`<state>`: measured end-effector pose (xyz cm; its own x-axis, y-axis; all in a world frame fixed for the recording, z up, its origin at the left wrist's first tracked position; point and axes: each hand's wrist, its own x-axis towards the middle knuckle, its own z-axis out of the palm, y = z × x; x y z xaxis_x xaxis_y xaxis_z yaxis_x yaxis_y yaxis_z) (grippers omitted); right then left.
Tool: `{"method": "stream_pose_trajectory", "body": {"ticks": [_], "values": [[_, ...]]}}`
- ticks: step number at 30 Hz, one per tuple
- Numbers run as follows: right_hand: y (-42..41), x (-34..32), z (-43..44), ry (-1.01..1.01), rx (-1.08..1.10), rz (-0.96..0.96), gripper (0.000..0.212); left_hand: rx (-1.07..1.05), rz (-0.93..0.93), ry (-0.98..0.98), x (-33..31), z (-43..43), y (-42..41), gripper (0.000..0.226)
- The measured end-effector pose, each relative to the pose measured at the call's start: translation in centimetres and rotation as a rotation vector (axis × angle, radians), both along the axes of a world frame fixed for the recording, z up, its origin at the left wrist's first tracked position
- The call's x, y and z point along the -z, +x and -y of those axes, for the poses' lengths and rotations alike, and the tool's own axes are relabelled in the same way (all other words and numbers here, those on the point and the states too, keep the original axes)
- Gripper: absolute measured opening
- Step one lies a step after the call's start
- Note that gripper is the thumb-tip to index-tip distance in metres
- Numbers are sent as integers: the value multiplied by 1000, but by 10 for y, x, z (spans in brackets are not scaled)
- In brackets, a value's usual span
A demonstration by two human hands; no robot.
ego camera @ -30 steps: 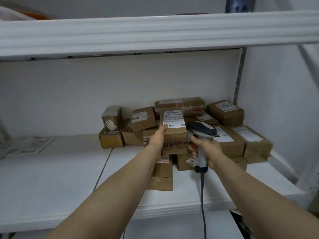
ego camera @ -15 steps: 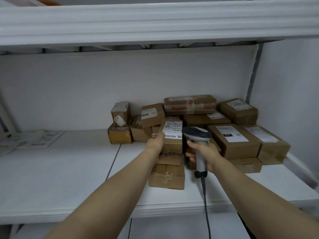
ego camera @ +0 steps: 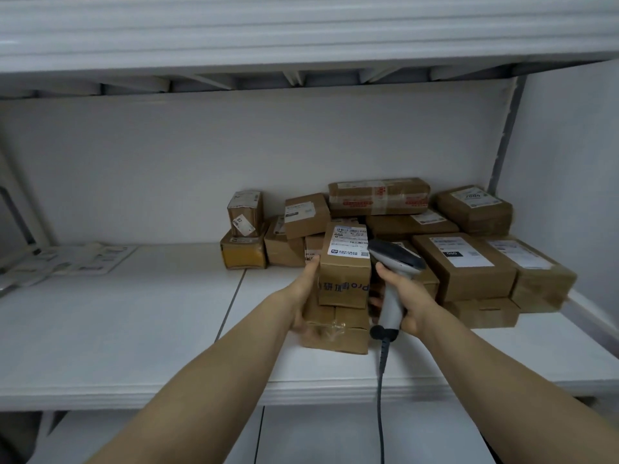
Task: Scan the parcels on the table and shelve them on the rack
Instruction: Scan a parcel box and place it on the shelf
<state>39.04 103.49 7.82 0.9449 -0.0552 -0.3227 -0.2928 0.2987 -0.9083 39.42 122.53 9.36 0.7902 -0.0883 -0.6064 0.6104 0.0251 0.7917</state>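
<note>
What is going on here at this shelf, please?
A person is shelving parcels. The left hand grips a small cardboard parcel with a white label. It stands upright at the front of a pile of cardboard boxes on the white rack shelf, right over a taped box; whether it rests on it is unclear. The right hand holds a corded barcode scanner beside it.

The box was brown cardboard with a white, black-barcoded label and blue lettering. Right of the box the scanner was pale grey with a dark head and black cable. Behind the box a long carton wore red-printed tape; the rack was plain white.
</note>
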Motion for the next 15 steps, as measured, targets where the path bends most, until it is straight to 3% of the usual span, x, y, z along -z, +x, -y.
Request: {"method": "stream_pose_trajectory", "body": {"ticks": [5, 7, 10, 12, 15], "values": [[0, -4, 5, -43, 66, 41, 53, 90, 24, 41, 0, 13, 4, 86], [-1, -6, 6, -49, 122, 55, 49, 89, 88, 250, -3, 15, 2, 89], [-5, -8, 6, -50, 170, 84, 42, 20, 354, 551, -7, 12, 5, 99], [-6, -10, 5, -63, 184, 109, 39, -3, 477, 515, -11, 11, 7, 98], [-6, -15, -1, -103, 179, 135, 40, 5, 480, 361, -11, 16, 11, 74]]}}
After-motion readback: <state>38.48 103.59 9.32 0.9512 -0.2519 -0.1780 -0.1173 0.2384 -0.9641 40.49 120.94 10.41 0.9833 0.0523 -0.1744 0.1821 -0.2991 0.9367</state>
